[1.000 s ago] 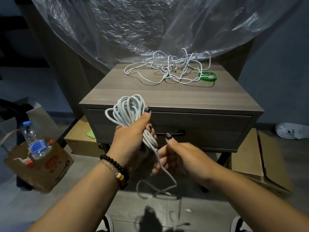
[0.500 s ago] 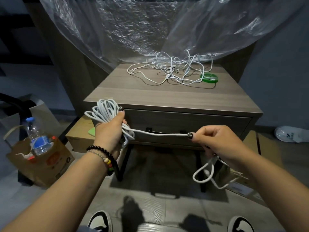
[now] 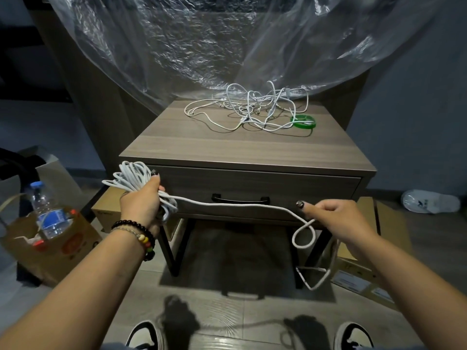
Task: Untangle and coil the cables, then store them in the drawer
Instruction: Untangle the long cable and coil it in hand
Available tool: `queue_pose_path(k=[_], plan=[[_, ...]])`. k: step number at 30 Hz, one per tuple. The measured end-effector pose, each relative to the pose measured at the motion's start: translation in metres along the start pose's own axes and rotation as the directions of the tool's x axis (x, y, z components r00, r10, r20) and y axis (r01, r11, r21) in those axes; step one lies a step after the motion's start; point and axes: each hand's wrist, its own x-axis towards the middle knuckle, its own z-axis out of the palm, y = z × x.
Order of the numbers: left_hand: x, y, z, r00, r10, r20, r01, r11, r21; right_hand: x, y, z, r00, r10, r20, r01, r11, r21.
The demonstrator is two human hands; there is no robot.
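Observation:
My left hand [image 3: 141, 200] grips a coil of thick white cable [image 3: 129, 178] in front of the nightstand's left corner. The cable's free end [image 3: 232, 205] stretches rightward across the closed drawer [image 3: 303, 188] to my right hand [image 3: 333, 218], which pinches it. Below that hand the cable forms a small loop and hangs toward the floor. A tangle of thin white cables [image 3: 252, 109] lies at the back of the nightstand top [image 3: 227, 147], with a green tape roll [image 3: 303, 121] at its right.
The drawer has a black handle [image 3: 240, 198]. Clear plastic sheeting [image 3: 227, 41] hangs behind the nightstand. A paper bag with a water bottle [image 3: 46, 213] stands on the floor at left, cardboard boxes [image 3: 366, 269] at right and under the left side. My shoes show at the bottom.
My right hand has moved far to the right, pulling the cable's free end out from the coil. My left hand with the coil shifted left and slightly up.

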Motion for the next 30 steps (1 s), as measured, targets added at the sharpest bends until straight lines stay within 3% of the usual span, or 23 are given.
queue_pose_path(k=[4,7,12,16,20,23,27,30], plan=[[0.006,0.0,-0.006,0.999,-0.019,-0.036,0.021,0.999,0.05,0.006,0.013,-0.013,0.96,0.233,-0.153,-0.195,0.954,0.226],[0.008,-0.001,-0.01,0.999,-0.022,-0.042,0.026,0.996,0.09,0.008,0.023,-0.018,0.908,0.355,-0.221,-0.294,0.917,0.268],[0.001,-0.007,-0.008,0.999,-0.047,0.009,0.044,0.985,0.165,0.007,0.03,-0.013,0.957,0.243,-0.158,-0.226,0.967,0.116],[-0.017,-0.018,0.001,0.974,-0.113,0.199,0.059,0.964,0.261,0.002,0.02,-0.001,0.981,-0.081,-0.175,0.072,0.996,-0.057],[-0.053,-0.034,0.016,0.867,-0.141,0.477,-0.017,0.95,0.311,-0.014,-0.004,0.015,0.89,-0.422,-0.174,0.419,0.906,-0.056],[-0.068,-0.043,0.022,0.692,-0.204,0.693,-0.047,0.944,0.326,-0.024,-0.018,0.028,0.833,-0.538,-0.128,0.546,0.837,0.035],[-0.08,-0.042,0.026,0.525,-0.238,0.817,-0.025,0.955,0.295,-0.031,-0.027,0.041,0.82,-0.572,0.011,0.562,0.809,0.173],[-0.085,-0.036,0.028,0.485,-0.187,0.855,-0.025,0.974,0.227,-0.035,-0.028,0.045,0.824,-0.555,0.111,0.522,0.821,0.231]])
